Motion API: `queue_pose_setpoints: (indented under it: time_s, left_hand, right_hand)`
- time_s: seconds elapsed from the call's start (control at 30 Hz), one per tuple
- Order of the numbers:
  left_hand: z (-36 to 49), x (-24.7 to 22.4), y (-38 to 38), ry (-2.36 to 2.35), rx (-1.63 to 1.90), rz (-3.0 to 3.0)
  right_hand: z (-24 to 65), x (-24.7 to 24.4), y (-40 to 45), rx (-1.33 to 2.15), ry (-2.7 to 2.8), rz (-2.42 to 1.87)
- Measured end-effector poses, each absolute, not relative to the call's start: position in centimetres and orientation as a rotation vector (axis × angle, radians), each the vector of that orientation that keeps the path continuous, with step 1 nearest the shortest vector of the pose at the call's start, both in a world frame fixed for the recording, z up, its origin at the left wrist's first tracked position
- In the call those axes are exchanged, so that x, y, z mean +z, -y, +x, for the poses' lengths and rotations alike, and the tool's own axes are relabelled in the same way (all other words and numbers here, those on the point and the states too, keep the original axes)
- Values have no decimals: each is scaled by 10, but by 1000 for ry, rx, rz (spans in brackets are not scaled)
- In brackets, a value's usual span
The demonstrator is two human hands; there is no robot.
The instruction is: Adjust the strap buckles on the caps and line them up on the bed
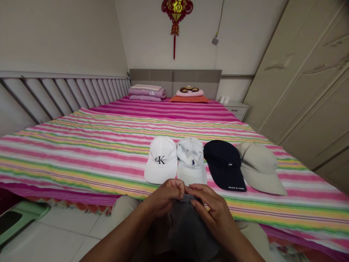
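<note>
Between my hands is a dark grey cap (pixel 188 225), held low at the bed's near edge, its lower part in shadow. My left hand (pixel 169 196) pinches the cap's upper rim with curled fingers. My right hand (pixel 211 205) grips the same rim from the other side, thumb and fingers pressed on the cloth. Just beyond lie a white cap with black letters (pixel 161 160), a pale washed cap with a small dark emblem (pixel 192 160), a navy cap (pixel 225 163) and a beige cap (pixel 260 167), side by side in a row.
The bed has a striped sheet (pixel 81 153). Folded purple bedding (pixel 147 93) and a pink and orange stack (pixel 190 95) lie by the headboard (pixel 155 76). A railing (pixel 68 87) runs along the left, a wardrobe (pixel 305 80) stands right, and a green stool (pixel 29 216) sits lower left.
</note>
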State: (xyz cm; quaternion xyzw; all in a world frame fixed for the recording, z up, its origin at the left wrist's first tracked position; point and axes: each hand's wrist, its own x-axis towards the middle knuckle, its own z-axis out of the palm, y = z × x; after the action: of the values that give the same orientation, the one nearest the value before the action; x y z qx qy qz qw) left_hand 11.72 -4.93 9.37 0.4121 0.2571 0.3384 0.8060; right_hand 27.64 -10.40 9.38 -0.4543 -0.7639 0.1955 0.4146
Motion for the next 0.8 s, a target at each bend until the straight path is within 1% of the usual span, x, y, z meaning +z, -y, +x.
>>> queue_pose_setpoints:
  time_s: [0.17,0.37,0.57,0.8]
  left_hand:
    - [117,95,52,-492,711,835]
    - [123,82,54,-513,681,883]
    - [127,77,54,-608,588,913]
    - [123,76,52,-747,566,910]
  right_hand:
    - [275,95,102,685,1673,-1102]
    - [273,90,99,1004,1282,-1115]
    - [268,86,99,1096,1150,-1128]
    - [269,82,96,1338,938,-1073]
